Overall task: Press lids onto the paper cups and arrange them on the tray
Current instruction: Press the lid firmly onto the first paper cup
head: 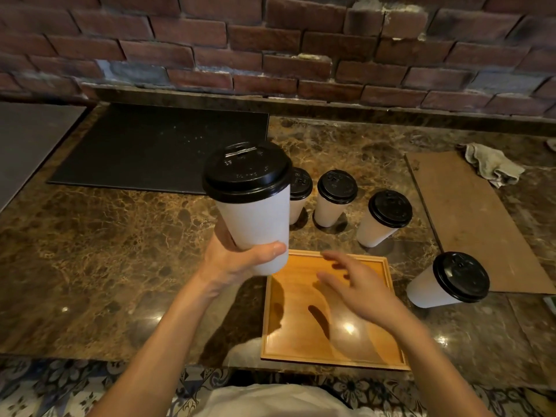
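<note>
My left hand (237,260) grips a white paper cup (255,218) by its lower half and holds it up above the counter; a black lid (247,171) sits on it. My right hand (358,284) hovers open over the wooden tray (279,341), fingers spread, holding nothing. Nothing stands on the tray. Beyond the tray, three lidded white cups stand on the counter: one (299,194) partly hidden behind the held cup, one (334,198) beside it, one (383,218) further right. Another lidded cup (448,281) stands right of the tray.
A black mat (156,145) lies at the back left of the marble counter (90,251). A brown board (472,218) lies on the right with a crumpled cloth (493,164) at its far end. A brick wall runs behind. The counter's front edge is near me.
</note>
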`<state>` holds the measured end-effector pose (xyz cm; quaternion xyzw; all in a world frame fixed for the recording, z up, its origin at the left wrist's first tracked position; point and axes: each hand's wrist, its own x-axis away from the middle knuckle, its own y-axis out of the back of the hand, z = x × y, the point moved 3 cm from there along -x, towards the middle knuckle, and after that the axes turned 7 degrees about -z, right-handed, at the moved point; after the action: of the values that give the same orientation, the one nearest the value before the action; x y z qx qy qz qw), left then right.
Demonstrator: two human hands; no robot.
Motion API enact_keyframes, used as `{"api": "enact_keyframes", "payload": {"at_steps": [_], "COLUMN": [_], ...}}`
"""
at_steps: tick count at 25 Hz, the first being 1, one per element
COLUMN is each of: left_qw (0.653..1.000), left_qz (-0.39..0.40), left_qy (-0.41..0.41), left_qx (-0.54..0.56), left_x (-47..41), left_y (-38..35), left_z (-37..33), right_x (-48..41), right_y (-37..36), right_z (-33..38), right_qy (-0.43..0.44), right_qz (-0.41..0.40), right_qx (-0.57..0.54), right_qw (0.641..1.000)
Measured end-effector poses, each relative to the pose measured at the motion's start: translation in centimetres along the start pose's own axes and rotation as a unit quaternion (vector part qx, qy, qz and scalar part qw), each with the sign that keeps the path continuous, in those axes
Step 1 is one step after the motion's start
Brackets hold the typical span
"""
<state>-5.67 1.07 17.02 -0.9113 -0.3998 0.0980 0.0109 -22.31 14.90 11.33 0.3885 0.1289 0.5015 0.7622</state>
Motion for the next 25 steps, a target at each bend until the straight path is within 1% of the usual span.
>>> {"api": "enact_keyframes", "payload": {"at_steps": [2, 4, 6, 8, 10, 12, 13, 16, 18, 20, 22, 24, 25], "left_qw": [0.999, 0.997, 0.992, 0.989, 0.992, 0.995, 0.997, 0.996, 0.996, 0.998, 0.999, 0.987, 0.97], "left_qz": [0.029, 0.075, 0.118, 0.142, 0.124, 0.083, 0.058, -0.006, -0.018, 0.0, 0.047, 0.14, 0.201], "left_qy": [-0.004, -0.011, -0.009, -0.019, -0.028, -0.034, -0.037, -0.051, -0.049, -0.037, -0.014, 0.036, 0.07], "left_qx": [0.025, 0.035, 0.034, 0.02, -0.009, -0.033, -0.046, -0.075, -0.074, -0.047, 0.002, 0.072, 0.119], "left_x": [0.0, 0.1, 0.1, 0.1, 0.2, 0.2, 0.2, -0.3, -0.7, -1.3, -1.8, -2.1, -2.0], "left_y": [-1.1, -2.2, -3.1, -4.1, -5.1, -6.0, -6.4, -7.4, -7.7, -7.7, -7.3, -7.1, -7.1], "left_z": [-1.5, -2.6, -3.1, -3.3, -3.6, -3.7, -3.7, -3.7, -3.9, -4.2, -4.3, -3.9, -3.6], "right_x": [0.9, 2.2, 3.6, 4.7, 4.8, 4.1, 3.6, 2.2, 1.6, 1.4, 1.4, 1.4, 1.4], "right_y": [4.6, 9.3, 12.8, 14.6, 14.6, 13.4, 13.1, 13.0, 13.3, 13.9, 14.6, 15.1, 15.3], "right_z": [4.5, 9.0, 13.0, 16.2, 18.4, 19.3, 19.3, 19.2, 19.1, 19.2, 19.4, 19.2, 19.1], "right_qy": [0.076, 0.162, 0.246, 0.296, 0.305, 0.283, 0.262, 0.2, 0.189, 0.206, 0.25, 0.309, 0.334], "right_qz": [-0.068, -0.127, -0.154, -0.157, -0.138, -0.128, -0.139, -0.195, -0.227, -0.233, -0.191, -0.117, -0.077], "right_qx": [-0.091, -0.17, -0.174, -0.13, -0.042, 0.093, 0.138, 0.167, 0.169, 0.137, 0.096, 0.043, 0.001], "right_qw": [0.991, 0.964, 0.941, 0.933, 0.941, 0.946, 0.945, 0.946, 0.94, 0.941, 0.944, 0.943, 0.939]}}
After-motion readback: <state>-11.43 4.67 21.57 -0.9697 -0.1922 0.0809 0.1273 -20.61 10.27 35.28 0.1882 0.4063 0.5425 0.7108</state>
